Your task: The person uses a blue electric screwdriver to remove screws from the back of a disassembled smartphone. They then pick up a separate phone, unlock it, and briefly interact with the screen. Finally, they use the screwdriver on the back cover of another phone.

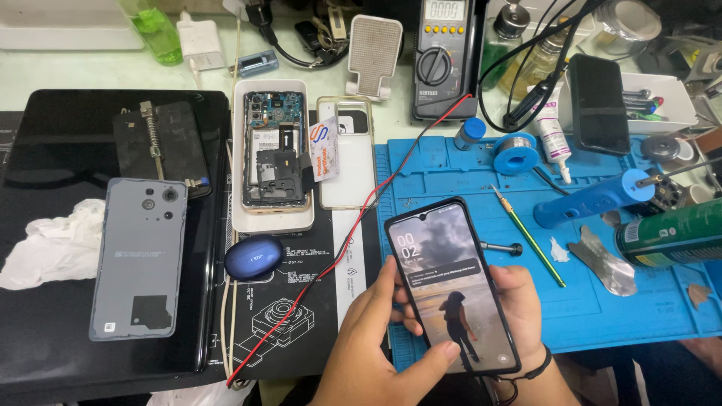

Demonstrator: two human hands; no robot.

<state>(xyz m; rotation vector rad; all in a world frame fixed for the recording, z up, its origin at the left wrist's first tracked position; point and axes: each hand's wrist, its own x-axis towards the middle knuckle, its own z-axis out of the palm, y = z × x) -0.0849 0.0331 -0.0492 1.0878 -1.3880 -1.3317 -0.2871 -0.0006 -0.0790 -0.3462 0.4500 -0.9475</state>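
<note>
Head view. Both hands are holding a black smartphone [453,286] above the near edge of the blue work mat [602,301], screen lit and facing up. The left hand [376,338] is curling around the phone's left edge, its thumb lying across the lower part of the screen. The right hand [519,301] is cupping the phone from behind and on the right, fingers wrapped round the edge (fingertips mostly hidden behind the phone); a dark band is sitting on that wrist.

On the bench to the left, a grey phone back cover [139,259] is lying on a black glossy pad [45,150], with a crumpled white tissue [53,240] just beside it. A white tray [272,218] is holding an opened phone with its boards exposed; a clear phone case [346,154] is lying just right of the tray, and a blue earbud case [253,257] just below it. A red wire [353,225] is running from the multimeter [444,60] across the bench. On the mat, a blue handheld power tool [594,199], a solder spool [515,153] and a green-handled screwdriver [530,240] are lying well apart from the hands.
</note>
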